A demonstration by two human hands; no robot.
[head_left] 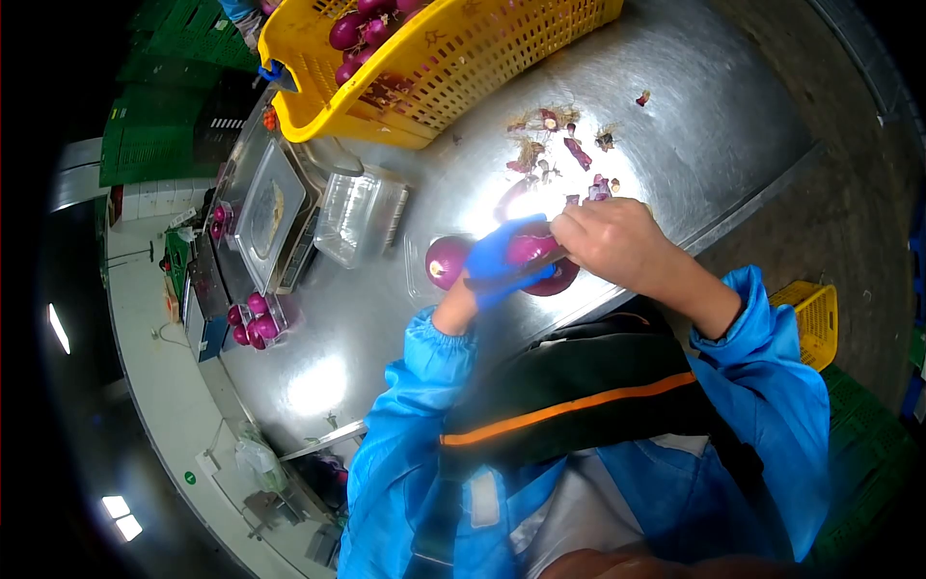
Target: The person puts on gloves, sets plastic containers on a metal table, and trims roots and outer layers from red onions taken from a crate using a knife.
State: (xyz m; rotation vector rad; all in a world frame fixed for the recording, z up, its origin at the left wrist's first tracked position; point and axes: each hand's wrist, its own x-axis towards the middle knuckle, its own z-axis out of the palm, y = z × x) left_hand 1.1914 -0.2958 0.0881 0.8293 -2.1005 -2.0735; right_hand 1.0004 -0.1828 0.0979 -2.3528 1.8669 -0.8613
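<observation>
My left hand (494,256), in a blue glove, is closed around a red onion (530,248) near the front edge of the metal table. Bare and closed, my right hand (614,241) grips a knife (511,279), whose dark, blurred blade crosses in front of the onion. Just left of the gloved hand, another red onion (445,261) sits in a clear plastic tray (415,270). A further onion (557,280) shows below the blade, partly covered. Roots and peel scraps (579,152) lie scattered beyond my hands.
A yellow basket (473,72) of red onions stands at the back, with another person's blue-gloved hand (275,72) at its left end. Clear containers (359,217) sit beside a scale (273,217). Packed onions (257,320) rest on the left. The steel table (714,87) ends at right.
</observation>
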